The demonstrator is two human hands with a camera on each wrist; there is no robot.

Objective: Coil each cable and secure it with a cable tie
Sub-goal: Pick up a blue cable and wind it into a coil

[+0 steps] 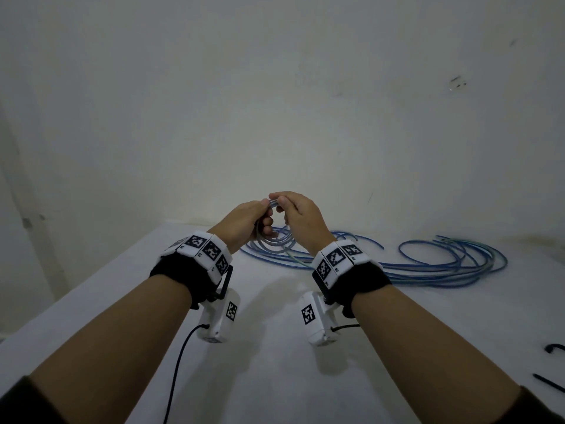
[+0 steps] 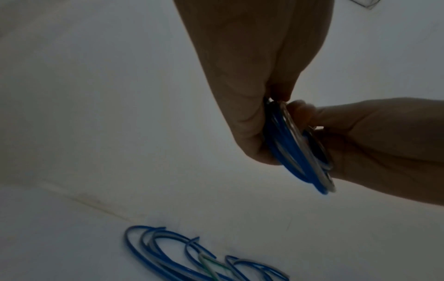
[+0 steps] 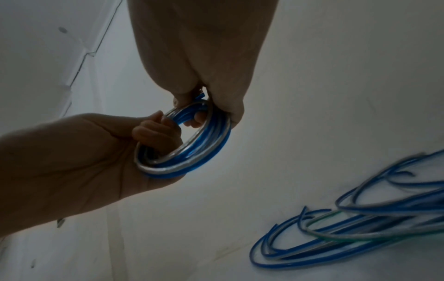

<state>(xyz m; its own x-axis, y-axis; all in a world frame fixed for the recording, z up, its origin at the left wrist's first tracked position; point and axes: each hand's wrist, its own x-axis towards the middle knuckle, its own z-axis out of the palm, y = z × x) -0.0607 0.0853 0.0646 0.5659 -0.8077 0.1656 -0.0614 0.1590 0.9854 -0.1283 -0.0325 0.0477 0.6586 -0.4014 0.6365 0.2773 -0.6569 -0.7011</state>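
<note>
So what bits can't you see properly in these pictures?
- Head view: the coil is mostly hidden by the left hand and right hand.
- Head view: the black cable ties are cut off by the right edge.
- Left wrist view: the coil shows edge-on, so its turns can't be counted.
- Right wrist view: the loose cables are blurred and run off the edge.
</note>
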